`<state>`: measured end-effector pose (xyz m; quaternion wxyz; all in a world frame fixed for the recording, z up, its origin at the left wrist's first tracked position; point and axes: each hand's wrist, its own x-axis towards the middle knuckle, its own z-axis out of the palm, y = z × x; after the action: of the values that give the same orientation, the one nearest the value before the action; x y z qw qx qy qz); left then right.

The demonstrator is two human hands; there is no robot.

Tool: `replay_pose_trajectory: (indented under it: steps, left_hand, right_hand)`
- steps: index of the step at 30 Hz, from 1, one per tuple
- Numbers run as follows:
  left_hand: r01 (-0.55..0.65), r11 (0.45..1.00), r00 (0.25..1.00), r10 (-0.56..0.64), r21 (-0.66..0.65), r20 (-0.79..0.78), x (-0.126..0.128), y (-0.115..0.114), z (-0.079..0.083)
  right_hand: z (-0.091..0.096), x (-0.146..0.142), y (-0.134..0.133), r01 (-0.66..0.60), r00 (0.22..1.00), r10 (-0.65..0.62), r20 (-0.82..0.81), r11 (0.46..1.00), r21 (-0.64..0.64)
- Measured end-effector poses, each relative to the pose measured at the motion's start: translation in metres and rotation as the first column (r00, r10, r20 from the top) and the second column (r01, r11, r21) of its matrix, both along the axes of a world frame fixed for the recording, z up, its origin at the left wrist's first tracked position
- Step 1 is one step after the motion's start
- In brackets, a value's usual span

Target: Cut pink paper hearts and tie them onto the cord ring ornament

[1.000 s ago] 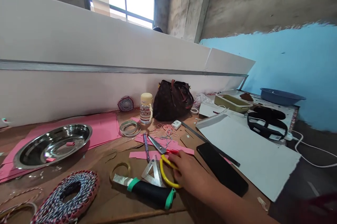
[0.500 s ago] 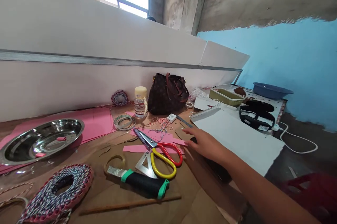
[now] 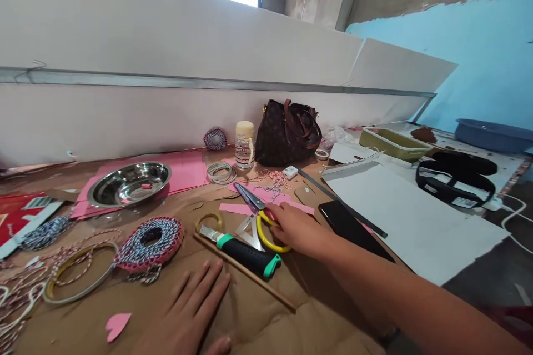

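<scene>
My right hand (image 3: 297, 224) lies over the handles of the scissors (image 3: 270, 239), its fingers curled at the red loop, which is mostly hidden; the yellow loop shows below. Pink paper strips (image 3: 235, 209) lie under and beside the blades. My left hand (image 3: 195, 299) rests flat with fingers spread on the brown cardboard (image 3: 325, 321), holding nothing. Just beyond its fingers are a thin wooden stick (image 3: 250, 274) and a black and green utility knife (image 3: 247, 255). A clear set square (image 3: 249, 231) sits between knife and scissors. A pink heart cutout (image 3: 117, 325) lies left of my left hand.
A woven cord ring (image 3: 152, 244), bare hoop (image 3: 81, 283) and loose cords are at left. Behind stand a steel bowl (image 3: 94, 191), bottle (image 3: 245, 146) and dark handbag (image 3: 287, 135). A phone (image 3: 352, 227), metal ruler (image 3: 370, 223) and white board (image 3: 408, 216) lie right.
My right hand has moved left from the pink strip onto the scissors' handles, uncovering the phone. My left hand has come into view on the cardboard. The view has swung left.
</scene>
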<state>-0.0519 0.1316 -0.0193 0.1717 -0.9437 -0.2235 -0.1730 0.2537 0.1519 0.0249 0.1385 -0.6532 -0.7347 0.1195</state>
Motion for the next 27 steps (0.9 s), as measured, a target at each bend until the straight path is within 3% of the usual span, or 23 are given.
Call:
replay_pose_trajectory:
  steps: [2,5,8,11,13,18,22,27]
  left_hand:
    - [-0.012,1.0,1.0,0.012,0.019,-0.017,0.003,-0.003,0.013]
    - [-0.027,1.0,0.999,0.026,-0.008,-0.045,0.008,-0.006,0.021]
    - [-0.052,0.992,0.997,0.045,-0.116,-0.067,0.01,-0.006,0.021]
    - [-0.086,0.97,0.995,0.073,-0.228,-0.065,0.008,-0.005,0.016]
    - [-0.085,0.965,0.995,0.071,-0.249,-0.066,0.005,-0.004,0.008]
    - [-0.062,0.974,0.998,0.059,-0.219,-0.022,-0.004,-0.002,-0.01]
    - [-0.158,0.957,0.984,0.133,-0.242,-0.116,-0.009,-0.001,0.004]
    - [-0.267,0.917,0.957,0.216,-0.295,-0.194,-0.013,0.001,0.017]
  right_hand:
    - [0.003,0.005,0.013,-0.02,0.998,0.021,-0.056,1.0,0.011]
    - [0.027,0.032,0.025,0.001,0.985,0.014,-0.171,0.996,0.09]
    - [0.057,0.064,0.026,0.097,0.96,-0.044,-0.278,0.979,0.179]
    - [0.069,0.082,0.017,0.117,0.949,-0.048,-0.313,0.971,0.208]
    - [0.062,0.082,0.012,0.122,0.956,-0.055,-0.288,0.968,0.219]
    - [0.023,0.07,0.01,0.095,0.983,-0.056,-0.177,0.97,0.224]
    - [0.004,0.076,0.018,0.079,0.995,-0.064,-0.078,0.976,0.204]
    - [-0.007,0.089,0.033,0.049,0.997,-0.059,0.042,0.979,0.196]
